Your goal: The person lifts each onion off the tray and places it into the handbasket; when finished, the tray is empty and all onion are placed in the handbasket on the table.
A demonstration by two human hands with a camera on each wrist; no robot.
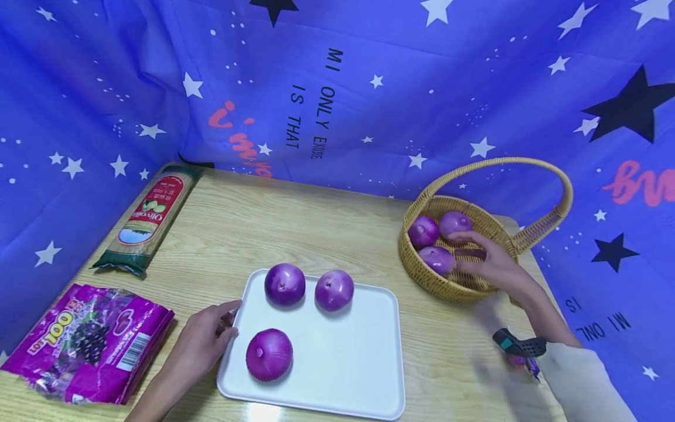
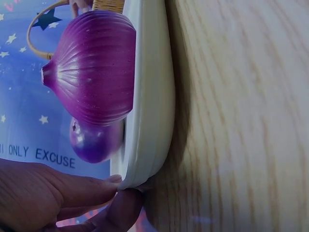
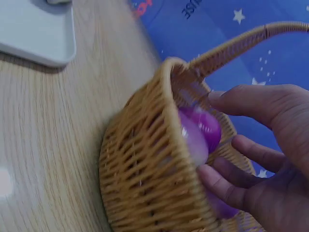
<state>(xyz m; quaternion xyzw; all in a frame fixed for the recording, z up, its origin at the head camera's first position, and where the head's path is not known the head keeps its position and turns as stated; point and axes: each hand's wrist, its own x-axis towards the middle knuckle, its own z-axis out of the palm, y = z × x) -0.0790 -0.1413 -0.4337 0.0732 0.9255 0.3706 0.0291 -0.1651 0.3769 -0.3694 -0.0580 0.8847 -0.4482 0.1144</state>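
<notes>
My left hand [image 1: 203, 337] pinches the left rim of a white tray [image 1: 348, 351] between thumb and fingers; the left wrist view shows the grip at the tray's corner. Three purple onions lie on the tray: one at the back left [image 1: 285, 285], another onion [image 1: 334, 291] beside it, and a third onion [image 1: 269, 355] near the front left. Inside a wicker basket [image 1: 429, 284] rest three more purple onions [image 1: 423, 232]. My right hand [image 1: 490, 261] reaches into this basket, fingers spread, with fingertips right by the nearest onion [image 1: 437, 259] and the rear one [image 1: 456, 224].
The basket's tall arched handle [image 1: 506, 159] rises over its right side. A pasta packet [image 1: 150, 220] lies at the back left, and a purple grape-printed bag [image 1: 95, 346] at the front left. Blue star-printed cloth [image 1: 369, 105] encloses the wooden table [image 1: 237, 217].
</notes>
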